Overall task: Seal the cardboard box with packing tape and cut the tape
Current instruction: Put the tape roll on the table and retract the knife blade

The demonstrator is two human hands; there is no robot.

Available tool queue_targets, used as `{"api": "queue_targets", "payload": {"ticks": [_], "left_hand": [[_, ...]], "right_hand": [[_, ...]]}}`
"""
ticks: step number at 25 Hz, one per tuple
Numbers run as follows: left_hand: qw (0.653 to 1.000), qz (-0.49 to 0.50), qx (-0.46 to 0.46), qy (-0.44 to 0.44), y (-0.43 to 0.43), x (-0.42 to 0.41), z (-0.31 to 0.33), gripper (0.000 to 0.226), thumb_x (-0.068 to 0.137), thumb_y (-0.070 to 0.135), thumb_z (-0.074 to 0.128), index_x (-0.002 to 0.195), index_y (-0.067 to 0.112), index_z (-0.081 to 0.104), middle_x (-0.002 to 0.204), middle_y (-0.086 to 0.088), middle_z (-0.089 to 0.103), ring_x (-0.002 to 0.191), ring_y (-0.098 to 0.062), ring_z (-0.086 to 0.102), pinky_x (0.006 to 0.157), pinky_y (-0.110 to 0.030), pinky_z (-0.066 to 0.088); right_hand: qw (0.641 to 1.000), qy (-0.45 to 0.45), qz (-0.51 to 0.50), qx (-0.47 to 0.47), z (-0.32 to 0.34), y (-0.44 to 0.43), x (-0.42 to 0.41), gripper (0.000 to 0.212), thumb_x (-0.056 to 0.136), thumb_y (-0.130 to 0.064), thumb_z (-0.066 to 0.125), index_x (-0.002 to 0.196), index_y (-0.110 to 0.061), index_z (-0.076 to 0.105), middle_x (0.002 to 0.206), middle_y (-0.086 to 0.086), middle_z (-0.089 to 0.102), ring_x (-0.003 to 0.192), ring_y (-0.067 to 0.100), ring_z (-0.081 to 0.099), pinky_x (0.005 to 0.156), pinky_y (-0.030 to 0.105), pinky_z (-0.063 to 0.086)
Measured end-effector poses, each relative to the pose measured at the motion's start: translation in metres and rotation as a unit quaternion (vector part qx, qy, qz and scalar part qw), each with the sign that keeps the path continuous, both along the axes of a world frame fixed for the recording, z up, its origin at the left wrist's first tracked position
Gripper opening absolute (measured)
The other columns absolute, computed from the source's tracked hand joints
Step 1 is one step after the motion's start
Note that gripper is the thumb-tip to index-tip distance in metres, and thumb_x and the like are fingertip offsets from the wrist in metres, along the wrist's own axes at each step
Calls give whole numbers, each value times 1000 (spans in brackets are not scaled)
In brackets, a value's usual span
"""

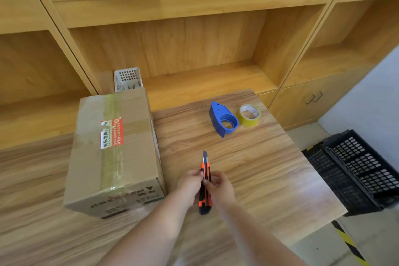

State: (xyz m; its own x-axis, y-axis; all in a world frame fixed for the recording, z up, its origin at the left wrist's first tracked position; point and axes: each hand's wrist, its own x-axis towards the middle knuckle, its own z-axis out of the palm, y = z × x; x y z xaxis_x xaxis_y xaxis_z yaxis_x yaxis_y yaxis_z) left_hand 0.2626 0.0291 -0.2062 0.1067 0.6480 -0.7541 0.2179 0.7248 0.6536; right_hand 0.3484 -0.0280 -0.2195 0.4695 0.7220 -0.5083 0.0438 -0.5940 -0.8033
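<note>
Shelves point(194, 49): pale wood behind our surface point(248, 168), mostly bare; black crate point(356, 170) on the floor at right
Box point(114, 149): closed, on the left of the surface, tape along its top seam; we judge it stiff, best steadied by its sides
Dispenser point(223, 119): blue, touching the yellow tape point(249, 114), well apart from the box
Knife point(205, 181): orange, blade out, pointing away; sharp and slim, so we hold the body only
Left hand point(190, 185): closed on the knife
Right hand point(220, 188): fingers pinching its slider side
</note>
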Motion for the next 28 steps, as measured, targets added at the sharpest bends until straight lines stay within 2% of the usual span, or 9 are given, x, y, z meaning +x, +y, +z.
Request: {"api": "queue_targets", "payload": {"ticks": [2, 4, 8, 9, 11, 15, 21, 25, 28], "left_hand": [[998, 16, 33, -46, 16, 5, 27, 16, 97, 15, 51, 92, 18, 66, 94, -7, 68, 85, -22, 65, 70, -35, 53], [993, 24, 74, -93, 33, 9, 56, 19, 98, 15, 51, 111, 14, 64, 104, -8, 70, 86, -20, 65, 62, -28, 48], [974, 27, 163, -154, 56, 13, 120, 21, 97, 14, 51, 112, 15, 66, 106, -8, 71, 98, -25, 67, 76, -33, 54], [968, 24, 182, -171, 59, 13, 138, 22, 97, 13, 51, 113, 13, 66, 104, -8, 71, 94, -24, 67, 72, -30, 55], [956, 13, 223, -191, 65, 11, 175, 23, 98, 11, 50, 115, 9, 64, 96, -8, 69, 79, -19, 65, 61, -23, 53], [928, 3, 312, -205, 76, 2, 248, 22, 96, 9, 54, 114, 6, 66, 88, -2, 71, 73, -12, 64, 70, -24, 53], [883, 16, 413, -223, 75, -21, 337, 19, 93, 6, 58, 107, 10, 71, 87, -4, 74, 74, -12, 67, 70, -25, 54], [876, 25, 428, -219, 72, -35, 363, 19, 93, 6, 57, 104, 11, 72, 91, -7, 76, 78, -18, 69, 68, -29, 53], [877, 27, 436, -202, 71, -43, 367, 20, 92, 6, 58, 96, 17, 74, 90, -5, 77, 82, -19, 72, 74, -33, 58]], "right_hand": [[998, 0, -27, 59, 28, 14, 8, 24, 80, -15, 71, 103, -17, 61, 76, -1, 61, 68, 18, 65, 66, 37, 56], [992, 4, -38, 120, 58, 29, 16, 26, 80, -17, 72, 105, -15, 62, 77, 2, 58, 70, 19, 63, 73, 41, 55], [981, 63, -11, 181, 126, 61, 29, 38, 84, -37, 65, 108, -9, 58, 88, 8, 66, 79, 21, 67, 76, 35, 53], [981, 71, 11, 180, 142, 67, 30, 41, 86, -44, 60, 108, -9, 57, 87, 9, 68, 79, 23, 68, 75, 38, 54], [976, 85, 50, 196, 179, 77, 29, 38, 92, -46, 51, 107, -11, 57, 82, 11, 68, 70, 30, 67, 67, 44, 58], [956, 89, 89, 264, 257, 91, 22, 27, 95, -44, 46, 103, -23, 61, 80, 12, 68, 50, 31, 64, 51, 38, 57], [918, 101, 137, 357, 338, 96, 1, 25, 96, -38, 46, 108, -20, 60, 77, 15, 66, 52, 31, 61, 54, 37, 53], [898, 108, 185, 384, 359, 92, -7, 25, 97, -34, 47, 119, -26, 57, 90, 17, 66, 62, 33, 64, 61, 42, 56], [885, 115, 225, 392, 362, 89, -8, 29, 97, -31, 47, 126, -30, 53, 92, 16, 66, 69, 35, 62, 71, 50, 54]]}}
